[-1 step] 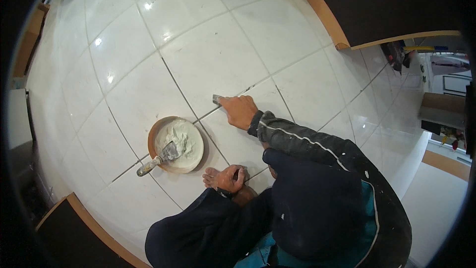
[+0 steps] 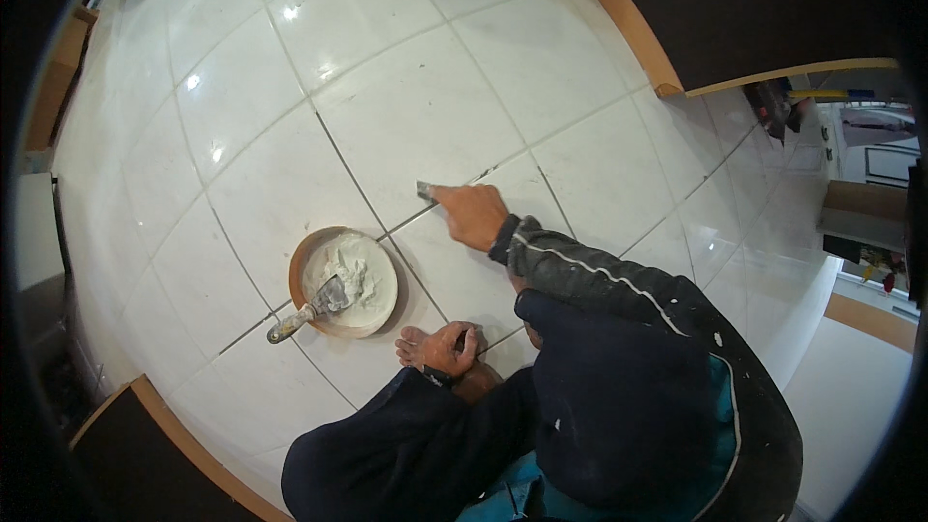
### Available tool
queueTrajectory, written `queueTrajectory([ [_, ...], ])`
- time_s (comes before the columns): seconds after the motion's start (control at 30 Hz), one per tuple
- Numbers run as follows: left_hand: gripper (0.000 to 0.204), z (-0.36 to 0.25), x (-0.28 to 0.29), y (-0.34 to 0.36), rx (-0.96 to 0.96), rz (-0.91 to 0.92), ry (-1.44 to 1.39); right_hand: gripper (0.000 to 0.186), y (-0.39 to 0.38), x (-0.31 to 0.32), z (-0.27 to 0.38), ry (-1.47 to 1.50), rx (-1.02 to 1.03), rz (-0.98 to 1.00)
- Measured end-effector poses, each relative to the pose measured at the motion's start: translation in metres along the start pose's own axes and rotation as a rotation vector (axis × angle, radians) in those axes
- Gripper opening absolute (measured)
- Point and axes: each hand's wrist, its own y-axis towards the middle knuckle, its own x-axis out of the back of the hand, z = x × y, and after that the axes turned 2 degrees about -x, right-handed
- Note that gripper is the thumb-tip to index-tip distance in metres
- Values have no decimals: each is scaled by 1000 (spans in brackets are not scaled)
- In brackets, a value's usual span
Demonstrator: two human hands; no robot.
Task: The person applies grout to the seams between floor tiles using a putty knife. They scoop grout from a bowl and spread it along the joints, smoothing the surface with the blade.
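Observation:
My right hand (image 2: 476, 217) is closed on a small flat scraper (image 2: 425, 190), its grey blade against the tile floor beside a dark joint line. Lower down, my left hand (image 2: 450, 348) is curled over by my bare foot (image 2: 411, 342); whether its fingers hold anything is hidden. To the left of that foot sits a round bowl (image 2: 389, 302) with a tan outside. White paste (image 2: 350, 266) lies inside it. A putty knife (image 2: 311, 310) with a smeared blade leans in the bowl, its worn handle sticking out over the rim; neither hand touches it.
Glossy white tiles (image 2: 256, 169) surround me, some joints dark and others pale. Dark panels with orange-brown wooden edges stand at the upper right (image 2: 773, 10) and lower left (image 2: 145, 454). A white surface (image 2: 841, 406) and assorted household items are at the right.
My right hand and the scraper have shifted very slightly to the right. The bowl, the putty knife and my left hand stay where they were.

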Motion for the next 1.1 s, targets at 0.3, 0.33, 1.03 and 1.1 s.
queueTrajectory([
  [0.3,14,4,-8,-3,15,-53,-19,49,-54,-32,-109,-251,247,-320],
  [0.33,14,3,-8,-3,16,-56,-19,49,-63,-31,-112,-257,252,-297],
  [1.03,16,-3,-2,-3,84,-34,50,45,-2,-66,55,-225,267,1],
  [1.1,16,-4,0,-4,64,-56,47,47,0,-53,58,-191,261,74],
])
